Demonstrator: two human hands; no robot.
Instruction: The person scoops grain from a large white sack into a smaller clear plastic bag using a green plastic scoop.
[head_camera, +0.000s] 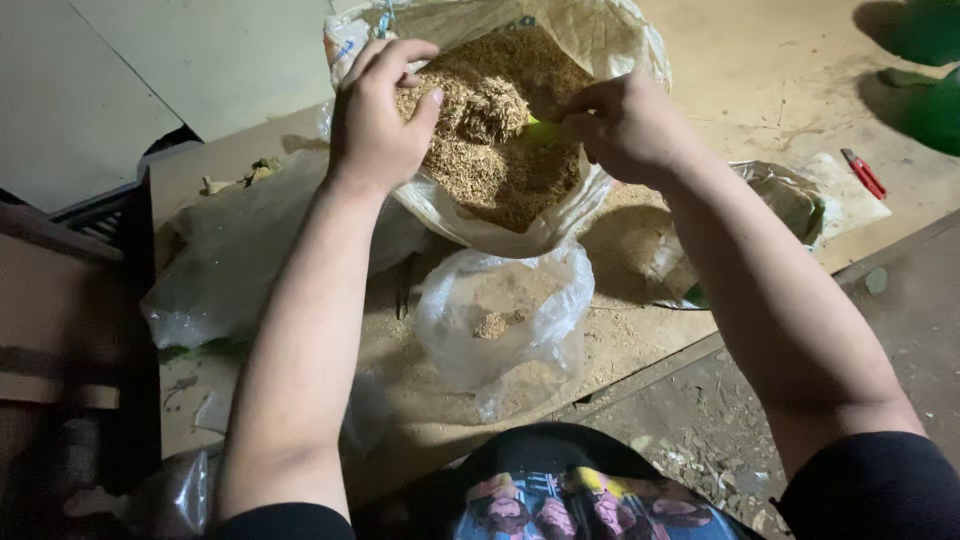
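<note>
Husks (500, 150) fill the tilted sack (600, 40) at upper centre, its mouth over the clear bag (505, 330), left hand (375, 120) cupping a clump, right hand (620, 125) pinching the rim.

A flat sheet of brown board (700, 90) covers most of the frame and carries nearly everything, with a strip of dark, littered ground (800, 330) showing at lower right. At top centre a large sack (600, 40) of tan, husk-like material rests on the board. Just below it stands a small clear plastic bag (500, 330), open-mouthed, with a little of the same material inside. A crumpled clear bag (240, 270) lies at left, another crumpled bag (790, 200) at right. A red-handled tool (863, 173) lies at upper right. Loose husk dust (610, 340) is scattered around the small bag.
</note>
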